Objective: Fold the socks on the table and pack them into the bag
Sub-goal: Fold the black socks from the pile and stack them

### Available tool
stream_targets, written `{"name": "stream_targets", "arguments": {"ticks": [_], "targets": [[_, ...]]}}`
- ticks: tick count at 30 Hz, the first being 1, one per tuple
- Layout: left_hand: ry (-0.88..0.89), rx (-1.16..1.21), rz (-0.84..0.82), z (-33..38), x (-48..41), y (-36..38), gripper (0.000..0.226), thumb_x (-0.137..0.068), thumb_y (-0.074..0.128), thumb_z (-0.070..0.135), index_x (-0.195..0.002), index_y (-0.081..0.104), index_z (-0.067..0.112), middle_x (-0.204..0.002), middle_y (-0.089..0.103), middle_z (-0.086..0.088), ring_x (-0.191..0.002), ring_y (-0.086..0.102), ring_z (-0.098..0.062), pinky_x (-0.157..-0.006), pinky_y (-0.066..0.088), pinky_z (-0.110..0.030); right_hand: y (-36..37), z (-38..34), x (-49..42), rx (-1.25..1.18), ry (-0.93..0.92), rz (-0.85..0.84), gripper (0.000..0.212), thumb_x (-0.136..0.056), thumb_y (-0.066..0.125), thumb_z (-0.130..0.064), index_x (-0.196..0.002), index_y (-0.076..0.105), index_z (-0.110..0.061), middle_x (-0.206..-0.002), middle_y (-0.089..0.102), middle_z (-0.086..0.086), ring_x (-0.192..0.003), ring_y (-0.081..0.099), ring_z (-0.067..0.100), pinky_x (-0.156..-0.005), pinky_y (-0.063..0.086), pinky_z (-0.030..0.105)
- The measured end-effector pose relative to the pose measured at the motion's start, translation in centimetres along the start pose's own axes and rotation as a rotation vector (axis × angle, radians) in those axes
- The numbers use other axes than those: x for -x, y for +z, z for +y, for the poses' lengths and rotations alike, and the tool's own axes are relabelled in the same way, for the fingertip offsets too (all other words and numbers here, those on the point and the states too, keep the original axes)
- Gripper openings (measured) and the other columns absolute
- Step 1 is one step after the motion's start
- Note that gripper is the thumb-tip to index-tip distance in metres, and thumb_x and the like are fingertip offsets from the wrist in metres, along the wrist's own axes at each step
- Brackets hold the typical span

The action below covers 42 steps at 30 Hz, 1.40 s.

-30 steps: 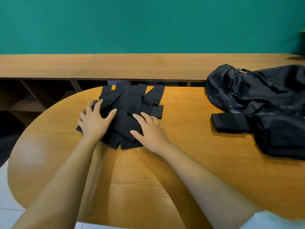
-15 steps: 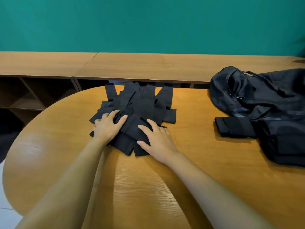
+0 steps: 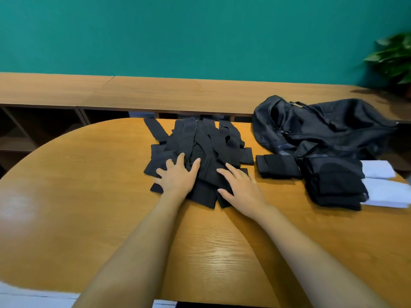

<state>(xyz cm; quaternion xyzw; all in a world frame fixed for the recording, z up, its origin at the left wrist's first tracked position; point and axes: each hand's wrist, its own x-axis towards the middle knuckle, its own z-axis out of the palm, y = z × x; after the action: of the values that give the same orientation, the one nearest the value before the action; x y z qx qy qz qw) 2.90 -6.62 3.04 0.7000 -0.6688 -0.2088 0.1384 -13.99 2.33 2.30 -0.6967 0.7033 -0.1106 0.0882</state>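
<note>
Both hands, left hand (image 3: 178,176) and right hand (image 3: 241,186), press flat with fingers spread on the sock pile (image 3: 200,152) (bag (image 3: 322,127) right of the pile)

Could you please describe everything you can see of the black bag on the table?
The black bag lies slumped at the table's far right, soft dark fabric with a slight sheen. Its left end seems to gape, a zip pull showing there. Folded black socks sit before its near edge. Neither the left hand nor the right hand touches it.
</note>
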Motion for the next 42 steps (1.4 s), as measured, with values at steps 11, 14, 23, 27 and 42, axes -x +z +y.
{"name": "stream_targets", "arguments": {"ticks": [11,14,23,27,42], "targets": [[0.281,0.045,0.248,-2.8,8.7,3.0,0.057,-0.101,0.033,0.045,-0.154,0.019,0.028,-0.164,0.003,-0.003,-0.150,-0.008,-0.026,-0.117,-0.007,-0.054,0.2,-0.4,3.6,-0.057,-0.078,0.140,0.035,-0.099,0.047,-0.045,-0.129,0.054,-0.030,-0.158,0.028,-0.005,-0.148,0.016,0.017,-0.121,0.012,0.045],[0.333,-0.042,0.169,-3.6,10.7,4.4,0.055,-0.101,0.028,0.047,-0.153,0.020,0.030,-0.164,0.000,-0.002,-0.149,-0.012,-0.023,-0.118,-0.009,-0.053,0.7,-0.5,4.1,-0.002,-0.030,0.088,0.047,-0.102,0.039,-0.046,-0.144,0.044,-0.027,-0.161,0.020,-0.007,-0.149,0.010,0.014,-0.121,0.007,0.043],[0.357,0.041,0.169,-3.7,10.7,4.1,0.053,-0.101,0.035,0.046,-0.150,0.030,0.027,-0.163,0.006,-0.001,-0.150,-0.006,-0.021,-0.120,-0.005,-0.051,1.1,-0.3,6.4,0.028,-0.119,0.265,0.046,-0.104,0.042,-0.033,-0.147,0.041,-0.016,-0.156,0.034,-0.004,-0.146,0.023,0.012,-0.121,0.011,0.037],[0.382,0.090,0.186,-3.8,10.7,4.1,0.065,-0.096,0.050,0.047,-0.152,0.024,0.027,-0.163,0.009,-0.002,-0.150,-0.003,-0.022,-0.120,-0.004,-0.052,1.3,0.3,9.6,0.127,-0.194,0.305,0.047,-0.100,0.033,-0.037,-0.136,0.056,-0.017,-0.145,0.050,-0.004,-0.138,0.039,0.013,-0.118,0.025,0.043],[0.898,0.175,0.342,-5.5,15.5,4.6,0.023,-0.086,0.066,0.023,-0.108,0.072,0.024,-0.107,0.069,0.014,-0.109,0.058,-0.006,-0.117,0.015,-0.055,2.2,1.2,15.8,-0.117,-0.185,0.427,0.043,-0.083,0.073,-0.028,-0.122,0.055,-0.024,-0.127,0.060,-0.009,-0.126,0.046,0.010,-0.116,0.024,0.038]]}}
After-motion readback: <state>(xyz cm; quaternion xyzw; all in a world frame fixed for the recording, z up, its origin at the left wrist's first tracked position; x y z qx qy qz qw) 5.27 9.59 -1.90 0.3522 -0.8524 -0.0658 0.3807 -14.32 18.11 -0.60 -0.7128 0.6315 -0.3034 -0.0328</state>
